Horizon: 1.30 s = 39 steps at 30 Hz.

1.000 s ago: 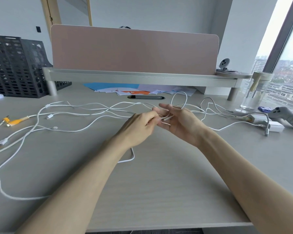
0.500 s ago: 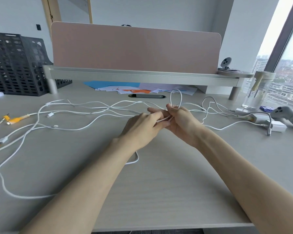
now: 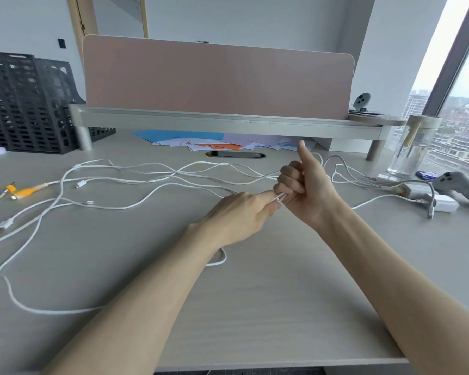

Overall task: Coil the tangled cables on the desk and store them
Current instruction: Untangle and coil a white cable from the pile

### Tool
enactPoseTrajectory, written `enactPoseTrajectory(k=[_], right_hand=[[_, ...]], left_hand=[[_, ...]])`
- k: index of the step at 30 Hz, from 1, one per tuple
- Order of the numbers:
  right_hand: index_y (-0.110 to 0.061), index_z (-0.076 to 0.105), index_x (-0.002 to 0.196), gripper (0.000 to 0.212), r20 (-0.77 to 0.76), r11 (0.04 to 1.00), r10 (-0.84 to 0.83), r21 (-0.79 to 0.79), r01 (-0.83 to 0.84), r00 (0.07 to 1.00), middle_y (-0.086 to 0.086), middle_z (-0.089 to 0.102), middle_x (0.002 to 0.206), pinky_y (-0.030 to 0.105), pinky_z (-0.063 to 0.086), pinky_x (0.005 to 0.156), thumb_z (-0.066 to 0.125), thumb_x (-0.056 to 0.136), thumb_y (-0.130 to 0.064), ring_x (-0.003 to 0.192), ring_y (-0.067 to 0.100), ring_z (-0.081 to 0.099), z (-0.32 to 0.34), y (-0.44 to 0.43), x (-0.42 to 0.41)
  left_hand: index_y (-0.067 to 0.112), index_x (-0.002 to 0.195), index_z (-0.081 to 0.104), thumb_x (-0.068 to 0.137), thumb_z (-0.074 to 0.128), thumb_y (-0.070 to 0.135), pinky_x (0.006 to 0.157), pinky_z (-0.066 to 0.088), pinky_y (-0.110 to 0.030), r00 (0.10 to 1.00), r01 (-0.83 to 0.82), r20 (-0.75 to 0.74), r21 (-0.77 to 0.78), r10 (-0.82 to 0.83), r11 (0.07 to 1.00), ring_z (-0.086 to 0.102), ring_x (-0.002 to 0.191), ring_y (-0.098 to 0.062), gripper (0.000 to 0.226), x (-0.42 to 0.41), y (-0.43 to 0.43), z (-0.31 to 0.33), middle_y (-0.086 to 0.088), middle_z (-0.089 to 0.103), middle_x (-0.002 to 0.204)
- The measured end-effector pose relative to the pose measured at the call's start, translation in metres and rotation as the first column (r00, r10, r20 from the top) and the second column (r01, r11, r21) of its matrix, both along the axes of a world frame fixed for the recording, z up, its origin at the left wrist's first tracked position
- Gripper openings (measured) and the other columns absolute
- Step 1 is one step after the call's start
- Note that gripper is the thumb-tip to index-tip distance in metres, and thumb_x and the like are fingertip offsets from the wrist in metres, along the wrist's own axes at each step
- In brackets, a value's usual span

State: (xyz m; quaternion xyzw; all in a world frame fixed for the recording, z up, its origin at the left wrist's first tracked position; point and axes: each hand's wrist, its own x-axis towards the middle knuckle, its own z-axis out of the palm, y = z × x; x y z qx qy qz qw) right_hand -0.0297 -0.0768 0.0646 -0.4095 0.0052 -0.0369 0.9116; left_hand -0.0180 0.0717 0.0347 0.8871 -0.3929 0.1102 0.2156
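White cables (image 3: 173, 173) sprawl loose across pale wood desk (image 3: 255, 307); a few strands pinched at left hand (image 3: 238, 213) fingertips, running into right hand (image 3: 307, 192), fist curled round them, thumb up. Hands touching, mid-desk. Behind: grey riser shelf (image 3: 228, 121), pink divider panel (image 3: 217, 77), black mesh crate (image 3: 25, 104) far left, glass jar (image 3: 412, 150) by window, right.

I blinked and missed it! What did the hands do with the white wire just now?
The right hand closed its fingers round the white cable, thumb now sticking up, and the loop that stood above it is gone from view. The left hand still pinches the strands beside it. The other cables on the desk lie as before.
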Motion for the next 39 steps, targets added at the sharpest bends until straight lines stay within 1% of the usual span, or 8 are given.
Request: enactPoseTrajectory(k=[9, 17, 22, 25, 27, 30, 34, 39], right_hand=[[-0.023, 0.018, 0.048, 0.063, -0.074, 0.998, -0.027, 0.058, 0.031, 0.997, -0.005, 0.012, 0.043, 0.023, 0.01, 0.034, 0.035, 0.103, -0.048, 0.031, 0.01, 0.013, -0.002, -0.005, 0.006], [-0.022, 0.026, 0.039, 0.071, -0.092, 0.997, -0.056, 0.045, 0.06, 0.994, -0.006, 0.015, 0.04, 0.021, 0.01, 0.031, 0.032, 0.107, -0.041, 0.029, 0.009, 0.014, -0.002, -0.009, 0.007], [-0.023, 0.026, 0.054, 0.052, -0.106, 0.975, -0.198, -0.118, 0.186, 0.974, -0.007, 0.015, 0.043, 0.019, 0.01, 0.032, 0.037, 0.104, -0.033, 0.032, 0.011, 0.012, -0.001, -0.01, 0.006], [-0.024, 0.025, 0.06, 0.046, 0.09, 0.748, -0.381, -0.555, 0.364, 0.92, -0.006, 0.02, 0.048, 0.019, 0.015, 0.04, 0.041, 0.101, -0.038, 0.039, 0.013, 0.015, -0.003, -0.013, 0.006], [-0.021, 0.027, 0.059, 0.05, 0.339, 0.352, -0.345, -0.818, 0.455, 0.875, -0.004, 0.023, 0.052, 0.027, 0.02, 0.044, 0.04, 0.1, -0.046, 0.048, 0.017, 0.019, -0.006, -0.017, 0.004], [-0.008, 0.035, 0.061, 0.056, 0.508, -0.229, -0.029, -0.842, 0.489, 0.861, 0.003, 0.037, 0.049, 0.036, 0.029, 0.053, 0.038, 0.103, -0.044, 0.051, 0.024, 0.031, -0.013, -0.026, 0.001], [-0.015, 0.068, 0.065, 0.062, 0.321, -0.288, 0.127, -0.894, 0.345, 0.939, -0.011, 0.062, 0.057, 0.019, 0.038, 0.06, 0.033, 0.104, -0.049, 0.058, 0.003, 0.055, -0.015, -0.021, -0.003], [-0.01, 0.056, 0.059, 0.07, 0.123, -0.154, 0.132, -0.978, 0.143, 0.984, -0.006, 0.055, 0.049, 0.011, 0.036, 0.051, 0.024, 0.103, -0.053, 0.046, 0.004, 0.045, -0.018, -0.001, -0.004]], left_hand=[[0.026, 0.088, 0.053, 0.102, 0.038, 0.04, 0.064, 0.041, -0.033, 0.991, 0.02, -0.129, -0.062, -0.028, 0.998, 0.045, 0.059, -0.011, 0.025, 0.007, -0.001, -0.004, 0.011, 0.045, 0.056], [0.017, 0.115, 0.058, 0.104, 0.038, 0.028, 0.086, 0.04, -0.031, 0.988, 0.097, -0.119, 0.0, -0.096, 0.995, 0.056, 0.104, -0.019, 0.025, 0.008, 0.0, -0.008, 0.002, 0.063, 0.12], [0.018, 0.099, 0.058, 0.1, 0.038, 0.045, 0.075, 0.048, -0.036, 0.994, 0.031, -0.108, 0.016, -0.03, 0.999, 0.055, 0.08, -0.022, 0.033, 0.008, 0.004, -0.008, 0.004, 0.061, 0.084], [0.021, 0.085, 0.062, 0.098, 0.046, 0.041, 0.062, 0.041, -0.027, 0.995, 0.025, -0.1, -0.002, -0.025, 1.0, 0.049, 0.062, -0.012, 0.029, 0.007, 0.008, 0.0, 0.009, 0.049, 0.058], [0.021, 0.074, 0.061, 0.097, 0.05, 0.041, 0.054, 0.035, -0.018, 0.992, 0.026, -0.122, -0.028, -0.029, 0.999, 0.045, 0.052, -0.003, 0.033, 0.008, 0.013, 0.008, 0.01, 0.047, 0.05], [0.019, 0.064, 0.059, 0.09, 0.058, 0.048, 0.051, 0.03, -0.022, 0.976, -0.032, -0.216, -0.162, -0.004, 0.986, 0.038, 0.046, -0.004, 0.039, 0.016, 0.026, 0.013, 0.012, 0.045, 0.046], [0.014, 0.067, 0.061, 0.093, 0.057, 0.042, 0.06, 0.032, -0.029, 0.956, -0.028, -0.273, -0.447, -0.106, 0.894, 0.04, 0.056, -0.01, 0.038, 0.021, 0.038, 0.018, 0.01, 0.048, 0.055], [0.016, 0.067, 0.057, 0.098, 0.052, 0.034, 0.052, 0.022, -0.026, 0.968, -0.038, -0.23, -0.516, -0.096, 0.855, 0.027, 0.051, -0.008, 0.036, 0.018, 0.038, 0.024, 0.006, 0.035, 0.055]])
